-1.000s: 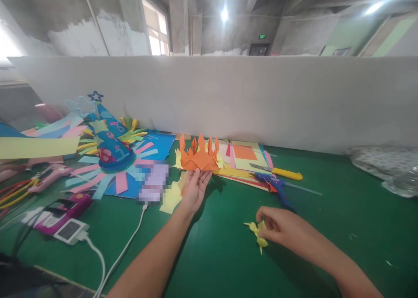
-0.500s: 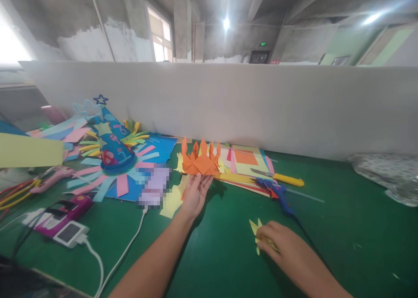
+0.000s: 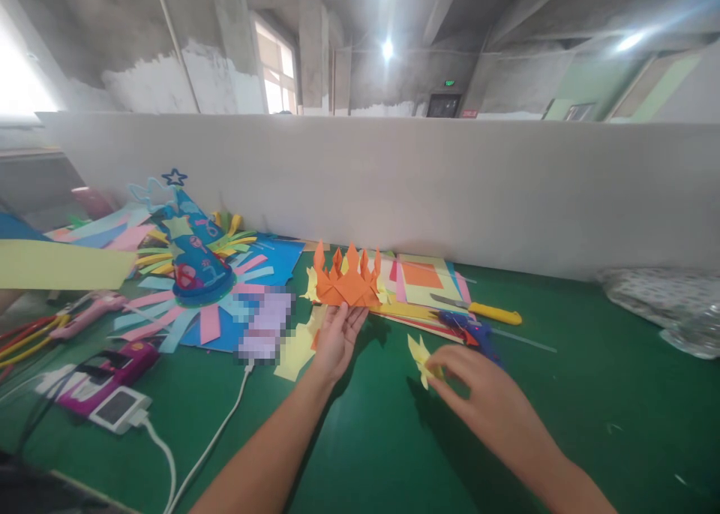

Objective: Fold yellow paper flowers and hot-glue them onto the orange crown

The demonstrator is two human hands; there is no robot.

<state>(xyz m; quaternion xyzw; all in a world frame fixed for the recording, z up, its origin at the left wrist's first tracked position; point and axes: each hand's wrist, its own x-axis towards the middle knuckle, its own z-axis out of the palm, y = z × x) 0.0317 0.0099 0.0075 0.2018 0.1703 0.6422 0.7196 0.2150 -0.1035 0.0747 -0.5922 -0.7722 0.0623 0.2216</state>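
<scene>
An orange folded-paper crown (image 3: 349, 283) with several upright points is held at its lower edge by my left hand (image 3: 338, 341), thumb in front. Yellow folded-paper pieces (image 3: 311, 286) show at both ends of the crown. My right hand (image 3: 472, 379) pinches a small pale-yellow folded-paper piece (image 3: 419, 358) between thumb and fingers, lifted above the green table to the right of the crown. Part of that piece is hidden by the fingertips.
Behind the crown lie stacked coloured paper sheets (image 3: 421, 275), a yellow-handled knife (image 3: 495, 314) and a blue glue gun (image 3: 488, 345). At left stand a blue cone party hat (image 3: 196, 263), a phone (image 3: 265, 326) on a white cable and a purple-and-white power strip (image 3: 106, 386). A white partition (image 3: 478, 191) borders the table.
My right hand has risen and moved left toward the crown with the yellow paper piece. My left hand stays on the crown. At far left, a yellow sheet has shifted right.
</scene>
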